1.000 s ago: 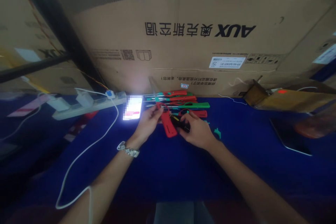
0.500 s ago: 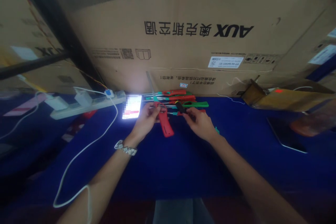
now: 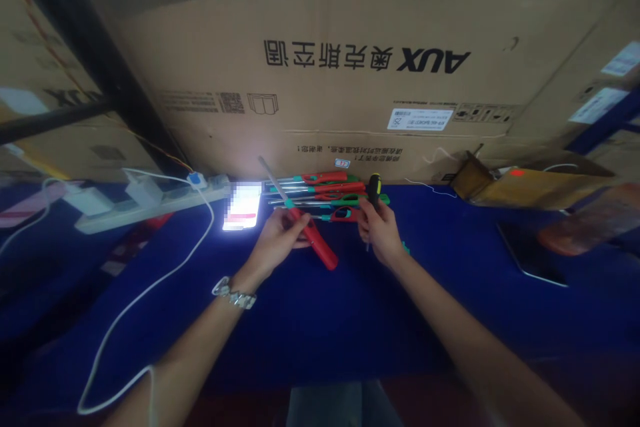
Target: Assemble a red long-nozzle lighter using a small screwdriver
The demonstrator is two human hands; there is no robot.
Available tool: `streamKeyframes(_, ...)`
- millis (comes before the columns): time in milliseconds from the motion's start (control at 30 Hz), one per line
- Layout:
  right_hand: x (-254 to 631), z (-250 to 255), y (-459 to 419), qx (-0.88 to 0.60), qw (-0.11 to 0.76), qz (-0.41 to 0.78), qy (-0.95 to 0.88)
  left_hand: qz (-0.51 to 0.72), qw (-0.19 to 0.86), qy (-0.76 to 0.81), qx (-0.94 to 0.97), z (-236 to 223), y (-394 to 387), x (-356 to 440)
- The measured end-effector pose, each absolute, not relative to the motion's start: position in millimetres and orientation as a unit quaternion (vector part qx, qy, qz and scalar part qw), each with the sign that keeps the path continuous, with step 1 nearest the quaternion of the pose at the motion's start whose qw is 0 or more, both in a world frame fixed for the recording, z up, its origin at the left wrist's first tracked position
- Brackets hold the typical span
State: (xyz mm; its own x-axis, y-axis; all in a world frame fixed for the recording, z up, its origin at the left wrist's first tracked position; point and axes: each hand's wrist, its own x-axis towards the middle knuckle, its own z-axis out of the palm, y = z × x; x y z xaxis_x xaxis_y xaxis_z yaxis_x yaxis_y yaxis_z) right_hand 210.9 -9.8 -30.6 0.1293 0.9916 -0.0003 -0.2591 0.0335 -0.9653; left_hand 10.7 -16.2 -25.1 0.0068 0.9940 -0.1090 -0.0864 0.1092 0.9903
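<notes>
My left hand (image 3: pixel 284 233), with a metal-banded watch on its wrist, is closed around a red gas lighter (image 3: pixel 320 247). The long metal nozzle of this lighter points up and left, and its handle slants down to the right. A black and yellow screwdriver (image 3: pixel 374 188) is in the closed fingers of my right hand (image 3: pixel 379 225), handle up, with its thin shaft showing below the fingers. Behind both hands lie several more lighters, red ones (image 3: pixel 333 177) and a green one (image 3: pixel 350 201), side by side with nozzles to the left. A small teal piece (image 3: pixel 405 248) is beside my right wrist.
A lit phone (image 3: pixel 242 205) lies left of the lighters, near a white power strip (image 3: pixel 150 208) with a trailing white cable (image 3: pixel 145 293). A large cardboard box (image 3: pixel 320 93) stands behind. On the right are a dark flat device (image 3: pixel 530 257) and a yellow envelope (image 3: pixel 545 192).
My right hand has turned the screwdriver so its handle now stands upright and its shaft points down. The red lighter has tilted further left in my left hand. The view has shifted slightly.
</notes>
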Motion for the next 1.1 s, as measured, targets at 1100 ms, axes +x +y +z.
streamKeyframes(1100, 216.7, -19.6, 6.0, -0.378, 0.6, 0.473, -0.523, 0.216, 0.146, 0.329, 0.908, -33.1, -8.2, -3.2)
